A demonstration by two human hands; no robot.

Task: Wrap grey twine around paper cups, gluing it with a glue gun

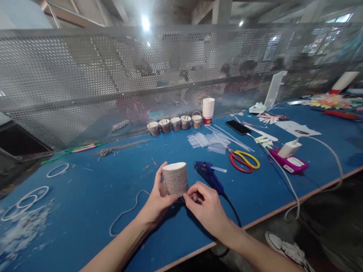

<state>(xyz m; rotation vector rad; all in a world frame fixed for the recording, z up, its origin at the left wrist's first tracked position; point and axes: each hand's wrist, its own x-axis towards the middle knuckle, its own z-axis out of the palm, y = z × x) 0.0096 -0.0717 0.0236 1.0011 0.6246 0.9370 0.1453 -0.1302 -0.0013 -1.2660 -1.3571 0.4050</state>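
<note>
A paper cup [176, 180] wound with grey-brown cord is held up over the blue table, its white rim at the top. My left hand [160, 196] wraps round the cup's left side, with the thumb near the base. At the cup's lower right edge, my right hand [202, 198] pinches what looks like the cord; the fingertips hide most of it. A loose length of cord [124, 218] curves over the table left of my left wrist. Just beyond my right hand lies a blue glue gun [209, 175] with a clear glue stick in its back.
Several cord-wrapped cups [176, 124] and a stack of white cups [208, 109] stand along the perforated metal screen [85, 87]. Scissors [244, 160], clear plastic strips [208, 140], a phone [238, 127] and a purple power strip [289, 162] with cables lie to the right. White rings [28, 200] lie left.
</note>
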